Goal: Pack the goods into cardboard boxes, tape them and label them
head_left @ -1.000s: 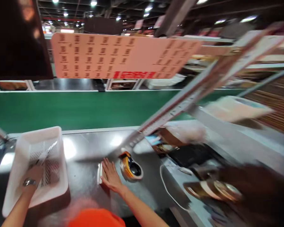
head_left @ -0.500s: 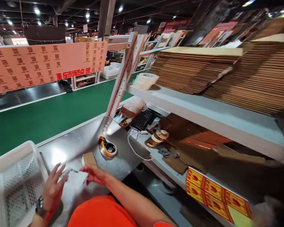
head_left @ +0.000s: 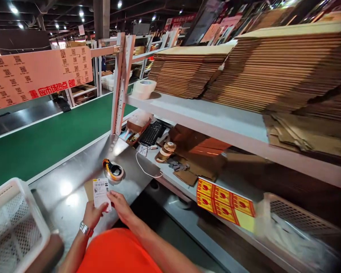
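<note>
Both my hands hold a small white printed label (head_left: 101,193) upright over the steel worktable (head_left: 74,178). My left hand (head_left: 92,214), with a watch on the wrist, grips its lower left edge. My right hand (head_left: 120,206) pinches its lower right corner. Just beyond the label lies an orange and black tape dispenser (head_left: 113,170), and a small brown cardboard piece (head_left: 88,188) lies flat under the label. An orange sleeve fills the bottom of the view.
A white mesh basket (head_left: 14,223) stands at the left. A green conveyor belt (head_left: 45,140) runs behind the table. Shelves at the right carry stacks of flat cardboard (head_left: 244,72), a tape roll (head_left: 143,89), a keyboard (head_left: 151,133) and yellow-red sticker sheets (head_left: 224,199).
My left hand left the basket and my right hand left the table; both now hold the label upright. The view swung right towards the shelves.
</note>
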